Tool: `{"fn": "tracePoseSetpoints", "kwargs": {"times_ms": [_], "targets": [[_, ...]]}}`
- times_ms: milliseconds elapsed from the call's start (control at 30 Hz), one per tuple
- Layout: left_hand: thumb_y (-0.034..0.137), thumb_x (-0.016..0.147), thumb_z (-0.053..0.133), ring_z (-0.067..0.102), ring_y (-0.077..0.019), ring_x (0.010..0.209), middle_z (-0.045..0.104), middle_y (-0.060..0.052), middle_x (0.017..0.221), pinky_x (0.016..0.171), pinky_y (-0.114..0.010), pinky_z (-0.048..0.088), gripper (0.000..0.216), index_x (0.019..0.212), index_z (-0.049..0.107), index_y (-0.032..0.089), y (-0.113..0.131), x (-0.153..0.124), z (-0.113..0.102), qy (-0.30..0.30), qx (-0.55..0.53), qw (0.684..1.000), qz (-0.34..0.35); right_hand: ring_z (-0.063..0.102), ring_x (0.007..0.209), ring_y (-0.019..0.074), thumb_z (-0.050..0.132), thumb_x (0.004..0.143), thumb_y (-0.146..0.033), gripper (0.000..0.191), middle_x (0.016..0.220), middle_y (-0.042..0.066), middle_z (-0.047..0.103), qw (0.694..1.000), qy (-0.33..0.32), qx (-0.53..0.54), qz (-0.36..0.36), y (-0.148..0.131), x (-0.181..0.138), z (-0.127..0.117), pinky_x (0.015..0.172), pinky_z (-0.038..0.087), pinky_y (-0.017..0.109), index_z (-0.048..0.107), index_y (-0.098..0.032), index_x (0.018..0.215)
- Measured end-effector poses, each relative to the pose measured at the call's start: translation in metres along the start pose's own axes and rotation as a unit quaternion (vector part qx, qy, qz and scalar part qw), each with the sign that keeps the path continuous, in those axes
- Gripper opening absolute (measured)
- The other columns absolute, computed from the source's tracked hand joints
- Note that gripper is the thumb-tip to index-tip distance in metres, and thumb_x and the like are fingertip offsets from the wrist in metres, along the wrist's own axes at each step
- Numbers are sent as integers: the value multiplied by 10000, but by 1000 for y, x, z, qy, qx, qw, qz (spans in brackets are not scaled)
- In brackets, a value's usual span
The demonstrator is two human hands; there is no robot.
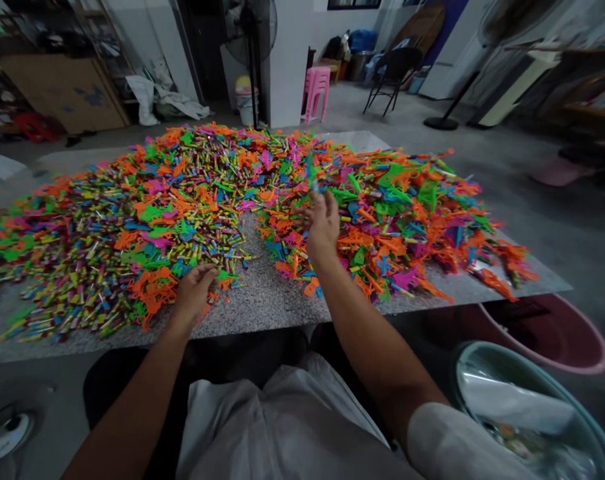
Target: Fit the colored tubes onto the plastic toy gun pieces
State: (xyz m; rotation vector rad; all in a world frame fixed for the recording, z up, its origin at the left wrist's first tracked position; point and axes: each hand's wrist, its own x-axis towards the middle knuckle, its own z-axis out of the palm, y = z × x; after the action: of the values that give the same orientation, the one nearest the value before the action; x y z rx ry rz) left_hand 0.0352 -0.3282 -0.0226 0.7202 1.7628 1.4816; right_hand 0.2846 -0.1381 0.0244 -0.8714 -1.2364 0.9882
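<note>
A wide heap of small plastic pieces (207,200) covers much of the speckled table (267,293). In it lie orange, green, blue and pink toy-gun shapes (155,290) and many short yellow-and-dark-red sticks (89,267). My right hand (325,223) is raised over the middle of the heap, thumb and fingers pinched on a slim blue-green piece (312,172) that is smeared by motion. Near the front edge, my left hand (196,290) is beside the left pile with its fingers closed together. Whatever they may hold there is too small to make out.
Below the table's right end stand a pink tub (577,333) and a teal tub (465,373) with clear plastic bags in it. Beyond the table are a standing fan (252,40), stacked pink stools (316,90) and a black chair (392,70).
</note>
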Motion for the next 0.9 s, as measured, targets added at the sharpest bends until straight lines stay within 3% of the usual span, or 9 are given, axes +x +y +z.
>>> {"fn": "tracePoseSetpoints", "kwargs": {"times_ms": [67,133,233,333,433,567,667,767,900], "targets": [[493,745,821,698,-209,798,768,-72,925,733,-305,525,423,1036,756,193,0,10,-15,26,97,993,59,748,926,223,375,1092,-555,561,1267,150,662,1000,-15,-21,7,3,8,2,702,605,338,454,-234,1546],[483,838,744,710,-247,871,774,-88,975,788,-338,517,362,1076,756,211,2,17,-26,65,218,966,119,752,963,243,424,1095,-479,498,1224,150,700,984,-119,-131,15,13,-5,13,777,612,359,554,-180,1471],[417,926,649,699,-305,996,766,-117,1090,872,-392,502,295,1127,755,228,9,23,-30,82,402,891,193,716,1130,263,521,1067,-305,347,1280,164,715,871,-319,-373,11,33,-44,38,972,564,360,669,-139,1334],[320,980,548,659,-339,1132,734,-151,1196,969,-424,480,296,1170,754,223,17,25,-21,25,503,825,258,708,1139,281,547,1017,-181,322,1359,216,669,778,-391,-491,18,46,-73,60,977,543,354,682,-96,1297],[288,993,529,645,-350,1162,719,-166,1188,993,-430,471,299,1183,749,217,21,25,-8,-58,573,763,292,712,1101,283,532,1006,-154,319,1348,230,653,766,-401,-502,20,49,-82,71,939,542,356,682,-86,1279],[343,933,659,650,-392,1128,696,-212,1189,903,-435,491,293,1155,735,168,20,22,6,-130,669,685,258,694,1128,260,522,1035,-202,295,1315,212,672,762,-406,-505,13,46,-85,69,953,519,327,682,-101,1261],[344,904,702,660,-386,1124,700,-213,1190,887,-415,489,317,1168,721,168,15,22,10,-138,679,683,231,690,1139,247,524,1058,-265,280,1268,179,715,770,-407,-490,7,46,-95,63,961,501,313,684,-134,1247],[269,889,694,674,-362,1104,724,-184,1136,873,-395,478,265,1145,721,205,9,26,8,-154,645,706,249,717,1051,241,541,1064,-323,270,1156,142,767,806,-392,-444,26,49,-109,61,882,497,300,682,-164,1229],[235,860,694,684,-310,953,734,-114,968,811,-365,451,80,938,706,245,7,34,4,-144,538,786,270,718,929,221,574,1027,-261,216,1033,99,783,861,-353,-361,63,51,-122,64,806,489,288,674,-175,1198]]}}
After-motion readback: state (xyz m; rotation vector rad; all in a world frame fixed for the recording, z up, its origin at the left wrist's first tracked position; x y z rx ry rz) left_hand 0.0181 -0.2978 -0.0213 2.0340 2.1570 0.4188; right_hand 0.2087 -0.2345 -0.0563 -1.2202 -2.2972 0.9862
